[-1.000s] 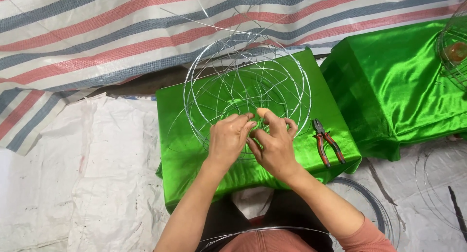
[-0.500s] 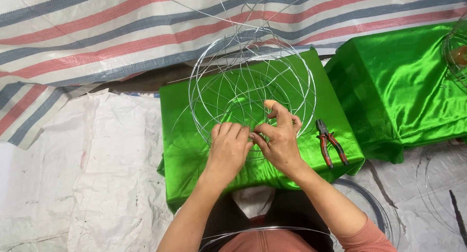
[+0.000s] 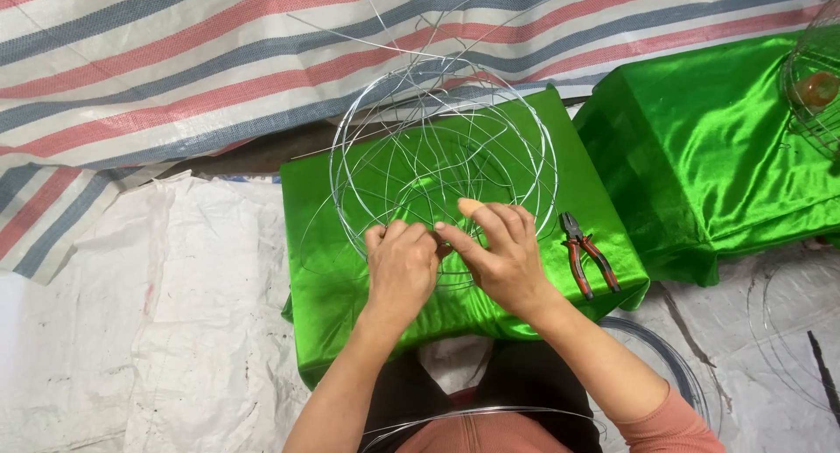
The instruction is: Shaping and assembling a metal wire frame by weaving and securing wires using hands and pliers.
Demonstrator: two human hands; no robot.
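On top of the shiny green satin-covered block (image 3: 350,269) sits a round frame of thin silver wire hoops (image 3: 442,160), loose wire ends sticking out toward twelve o'clock. At the frame's six o'clock edge, the left hand (image 3: 401,269) has its fingers curled together, pinching the wire, while the right hand (image 3: 499,256) touches it from three o'clock, fingers half spread and pressing on the same spot. Red-handled pliers (image 3: 588,262) lie just beside the right hand at three o'clock.
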